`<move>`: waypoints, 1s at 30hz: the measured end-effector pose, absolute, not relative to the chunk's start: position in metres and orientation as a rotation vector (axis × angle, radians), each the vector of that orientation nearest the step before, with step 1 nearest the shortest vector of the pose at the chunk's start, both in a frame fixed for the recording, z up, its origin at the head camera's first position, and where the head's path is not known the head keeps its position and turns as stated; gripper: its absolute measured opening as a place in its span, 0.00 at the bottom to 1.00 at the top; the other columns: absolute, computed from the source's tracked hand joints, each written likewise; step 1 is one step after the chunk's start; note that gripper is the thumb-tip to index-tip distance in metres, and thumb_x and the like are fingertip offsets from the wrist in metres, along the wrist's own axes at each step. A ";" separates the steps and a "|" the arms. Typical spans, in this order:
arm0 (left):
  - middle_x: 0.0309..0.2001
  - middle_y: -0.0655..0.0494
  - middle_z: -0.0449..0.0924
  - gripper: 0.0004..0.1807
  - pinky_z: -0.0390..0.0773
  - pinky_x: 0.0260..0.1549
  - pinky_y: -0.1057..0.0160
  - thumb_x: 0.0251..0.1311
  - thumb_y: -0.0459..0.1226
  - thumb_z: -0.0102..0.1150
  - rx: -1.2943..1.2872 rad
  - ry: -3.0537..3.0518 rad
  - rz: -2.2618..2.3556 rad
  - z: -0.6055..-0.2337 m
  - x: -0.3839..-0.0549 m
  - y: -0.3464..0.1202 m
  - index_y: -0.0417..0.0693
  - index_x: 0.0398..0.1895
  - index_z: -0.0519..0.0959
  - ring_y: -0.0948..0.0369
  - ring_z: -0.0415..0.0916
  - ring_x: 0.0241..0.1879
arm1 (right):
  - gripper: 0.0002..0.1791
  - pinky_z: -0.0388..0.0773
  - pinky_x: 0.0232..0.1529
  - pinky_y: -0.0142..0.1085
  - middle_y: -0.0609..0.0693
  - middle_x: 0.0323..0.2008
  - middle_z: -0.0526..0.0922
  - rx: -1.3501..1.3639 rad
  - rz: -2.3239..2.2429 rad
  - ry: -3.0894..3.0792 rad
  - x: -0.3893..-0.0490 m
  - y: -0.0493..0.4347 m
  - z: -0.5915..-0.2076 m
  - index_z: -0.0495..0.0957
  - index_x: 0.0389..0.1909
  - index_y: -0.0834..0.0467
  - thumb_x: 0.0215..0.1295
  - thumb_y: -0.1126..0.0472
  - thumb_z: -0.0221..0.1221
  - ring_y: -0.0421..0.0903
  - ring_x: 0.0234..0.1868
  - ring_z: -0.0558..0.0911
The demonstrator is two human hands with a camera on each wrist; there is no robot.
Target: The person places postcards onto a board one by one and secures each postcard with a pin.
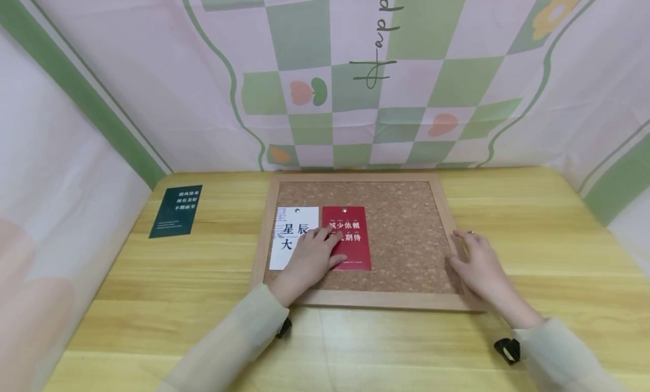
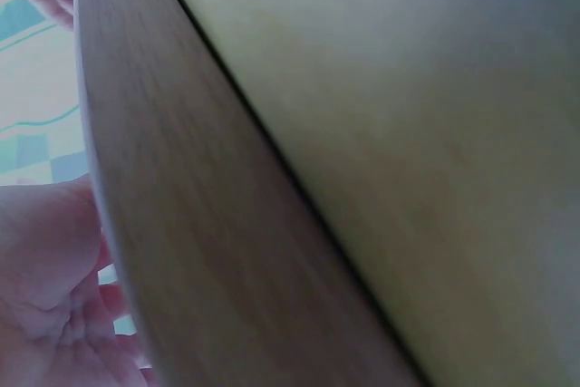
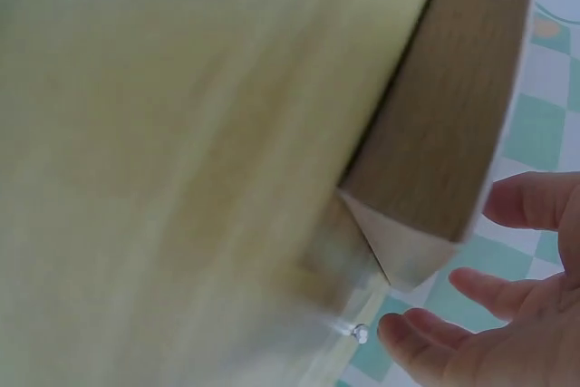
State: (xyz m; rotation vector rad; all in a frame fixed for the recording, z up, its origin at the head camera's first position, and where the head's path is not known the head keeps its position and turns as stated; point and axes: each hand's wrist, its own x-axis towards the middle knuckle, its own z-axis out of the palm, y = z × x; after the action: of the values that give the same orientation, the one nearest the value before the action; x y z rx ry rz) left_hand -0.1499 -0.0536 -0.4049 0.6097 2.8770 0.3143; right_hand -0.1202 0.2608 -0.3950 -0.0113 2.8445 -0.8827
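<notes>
Over the wooden table [image 1: 167,307], the left hand [image 1: 311,259] lies, fingers outstretched, on a white card [image 1: 288,234] and red card [image 1: 356,250] atop the corkboard [image 1: 401,228]; the right hand [image 1: 481,271], fingers loose (a shiny bit [image 3: 360,333] nearby), is at the board's right edge.

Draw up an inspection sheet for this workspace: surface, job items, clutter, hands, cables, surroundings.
Surface: wood-grain table.
Job items: cork board in a wooden frame; white card and red card side by side on the cork; dark green card on the table, left of the frame.
Clutter: small shiny object near the right fingertips; cannot tell what.
Hands: left hand rests across both cards; right hand at the frame's right side, contact unclear.
Cables: nothing seen.
Surroundings: printed cloth with green checks behind.
</notes>
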 end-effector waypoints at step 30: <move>0.71 0.48 0.63 0.31 0.65 0.66 0.47 0.66 0.55 0.49 0.613 2.873 0.307 -0.402 -0.149 -0.054 0.53 0.68 0.66 0.47 0.63 0.67 | 0.31 0.54 0.62 0.69 0.84 0.64 0.46 -0.102 -0.721 2.785 -0.118 0.257 -0.400 0.43 0.68 0.79 0.70 0.68 0.40 0.80 0.63 0.52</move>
State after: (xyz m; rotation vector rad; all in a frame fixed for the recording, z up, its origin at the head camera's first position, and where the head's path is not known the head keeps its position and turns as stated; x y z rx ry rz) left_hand -0.1489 -0.0541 -0.4024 0.6130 2.8729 0.3074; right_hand -0.1177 0.2567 -0.4001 -0.1025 2.7847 -0.7206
